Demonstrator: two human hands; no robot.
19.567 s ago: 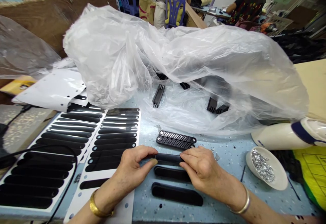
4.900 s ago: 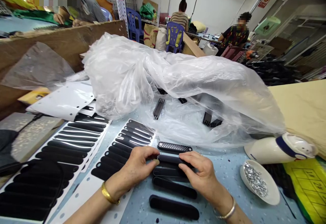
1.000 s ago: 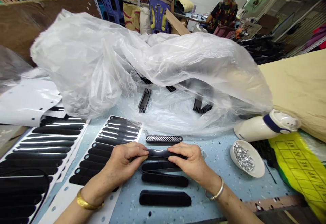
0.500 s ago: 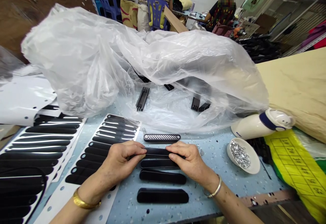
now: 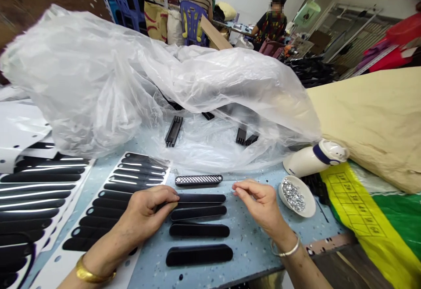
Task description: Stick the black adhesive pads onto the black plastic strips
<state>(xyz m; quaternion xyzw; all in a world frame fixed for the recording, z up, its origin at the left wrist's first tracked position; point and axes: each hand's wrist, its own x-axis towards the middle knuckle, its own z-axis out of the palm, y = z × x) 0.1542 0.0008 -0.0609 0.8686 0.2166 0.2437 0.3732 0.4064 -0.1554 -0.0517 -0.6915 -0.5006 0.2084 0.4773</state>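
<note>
Since half a second back the right hand [image 5: 259, 201] has let go of the top black strip [image 5: 200, 198] and pulled off to the right, so now it hovers above the blue speckled table [image 5: 250, 245] with fingers loosely curled and thumb and forefinger nearly pinched together, though I can't tell whether anything tiny sits between them. Meanwhile the left hand [image 5: 148, 212] stays put, fingertips pressed down on the left end of that same strip, which lies flat on the table. Below it three more black strips [image 5: 199, 230] lie in a neat column, all parallel, the lowest one closest to the table edge. Just above the held strip sits a patterned silver-grid piece [image 5: 199, 180], not touching it. To the left, white backing sheets [image 5: 105, 201] carry rows of glossy black oval stickers, right beside the left wrist. Near the right hand there's a small white dish [image 5: 305, 208] full of shiny little studs, and behind that a white bottle-shaped thing with a blue band [image 5: 315, 157] lying on its side. A big crumpled clear plastic bag [image 5: 148, 83] covers the back of the table with a few black comb-like parts [image 5: 173, 131] lying on it.
</note>
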